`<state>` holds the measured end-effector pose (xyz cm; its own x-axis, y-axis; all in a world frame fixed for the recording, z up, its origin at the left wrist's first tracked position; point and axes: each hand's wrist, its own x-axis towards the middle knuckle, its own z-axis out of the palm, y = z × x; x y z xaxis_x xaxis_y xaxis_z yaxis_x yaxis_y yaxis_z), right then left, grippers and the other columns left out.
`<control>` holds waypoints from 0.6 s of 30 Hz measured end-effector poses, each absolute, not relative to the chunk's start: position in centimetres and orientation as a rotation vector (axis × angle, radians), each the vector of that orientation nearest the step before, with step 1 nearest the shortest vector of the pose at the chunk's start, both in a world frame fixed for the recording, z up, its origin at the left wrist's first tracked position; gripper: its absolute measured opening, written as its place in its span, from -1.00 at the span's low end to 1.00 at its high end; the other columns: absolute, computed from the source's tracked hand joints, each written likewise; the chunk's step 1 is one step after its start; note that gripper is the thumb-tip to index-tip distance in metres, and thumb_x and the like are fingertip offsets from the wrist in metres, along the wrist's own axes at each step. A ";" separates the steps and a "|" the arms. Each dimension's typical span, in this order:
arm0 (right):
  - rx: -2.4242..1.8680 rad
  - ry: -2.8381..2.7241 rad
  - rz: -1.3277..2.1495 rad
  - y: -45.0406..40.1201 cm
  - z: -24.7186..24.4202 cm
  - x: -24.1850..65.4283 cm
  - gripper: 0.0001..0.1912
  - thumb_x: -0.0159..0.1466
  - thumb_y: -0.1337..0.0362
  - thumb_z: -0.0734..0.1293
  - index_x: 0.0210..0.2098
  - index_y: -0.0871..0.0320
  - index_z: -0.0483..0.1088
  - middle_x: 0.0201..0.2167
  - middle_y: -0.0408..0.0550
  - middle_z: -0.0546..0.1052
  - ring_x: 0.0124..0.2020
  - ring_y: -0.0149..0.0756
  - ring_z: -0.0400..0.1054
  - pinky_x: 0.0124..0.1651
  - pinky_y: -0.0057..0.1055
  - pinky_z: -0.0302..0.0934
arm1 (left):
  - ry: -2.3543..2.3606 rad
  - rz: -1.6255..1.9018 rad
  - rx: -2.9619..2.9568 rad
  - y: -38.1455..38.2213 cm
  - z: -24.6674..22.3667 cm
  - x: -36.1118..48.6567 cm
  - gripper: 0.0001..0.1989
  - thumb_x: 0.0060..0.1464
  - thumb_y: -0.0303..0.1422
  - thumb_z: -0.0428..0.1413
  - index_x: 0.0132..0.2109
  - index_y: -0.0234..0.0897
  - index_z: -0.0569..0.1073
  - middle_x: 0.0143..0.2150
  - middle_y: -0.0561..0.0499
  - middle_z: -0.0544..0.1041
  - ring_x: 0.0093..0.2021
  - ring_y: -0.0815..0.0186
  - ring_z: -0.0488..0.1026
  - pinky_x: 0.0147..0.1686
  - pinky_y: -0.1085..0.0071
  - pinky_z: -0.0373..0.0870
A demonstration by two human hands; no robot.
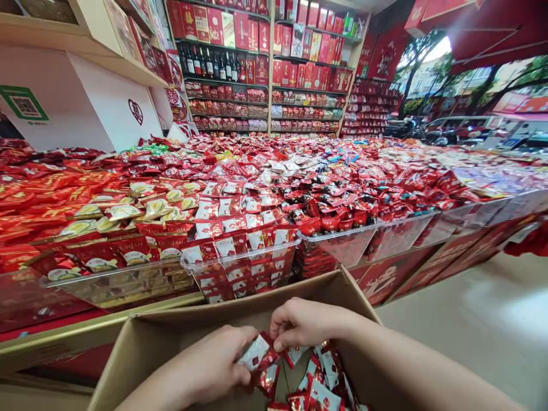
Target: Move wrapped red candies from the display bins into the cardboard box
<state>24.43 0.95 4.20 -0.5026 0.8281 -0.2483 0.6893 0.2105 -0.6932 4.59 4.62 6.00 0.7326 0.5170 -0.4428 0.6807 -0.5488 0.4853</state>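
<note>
My left hand [222, 357] is inside a cardboard box [205, 322], its fingers closed round a red and white packet [257, 352]. Just right of it, my right hand [293, 325] has its thumb and forefinger pinched together at the right edge of that same packet. Several more loose red and white packets [323, 394] lie in the box beneath and to the right of my hands. Beyond the box's far wall, a clear plastic bin [246, 260] holds rows of upright red and white packets.
Further clear bins of wrapped snacks, among them durian packets [137, 250] and dark red packets [329, 222], spread left and right. Shelves [270, 68] with bottles and red boxes stand at the back. Tiled floor [479, 302] shows at the right.
</note>
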 end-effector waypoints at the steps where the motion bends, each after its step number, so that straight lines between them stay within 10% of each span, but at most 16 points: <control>1: -1.558 -2.435 1.062 1.1 3.8 24.4 -0.82 0.09 0.30 0.28 -0.29 0.16 0.41 -0.48 -0.14 0.50 -0.50 -0.45 0.33 -0.51 -0.60 0.14 | 0.939 -0.360 2.398 4.9 5.5 4.3 -0.80 -0.21 -0.48 -0.01 -0.34 -0.18 0.36 -0.37 0.03 0.48 -0.34 0.23 0.43 -0.42 0.42 0.26; 7: -2.106 -2.718 0.848 2.5 0.5 25.2 -0.72 -0.02 0.57 0.25 -0.30 0.49 0.44 -0.29 0.40 0.46 -0.25 0.06 0.37 -0.29 -0.26 0.22 | 0.993 -0.643 2.445 5.9 2.7 3.8 -0.76 -0.27 -0.48 0.00 -0.35 -0.21 0.41 -0.31 -0.10 0.51 -0.31 0.13 0.44 -0.39 0.34 0.27; 18: -2.286 -3.054 1.038 2.5 -0.8 24.5 -0.62 -0.16 0.61 0.33 -0.29 0.49 0.45 -0.25 0.33 0.47 -0.22 0.01 0.36 -0.20 -0.32 0.21 | 0.855 -0.911 2.480 4.2 2.6 4.5 -0.71 -0.35 -0.57 0.02 -0.39 -0.23 0.48 -0.37 -0.11 0.56 -0.37 0.09 0.48 -0.50 0.35 0.28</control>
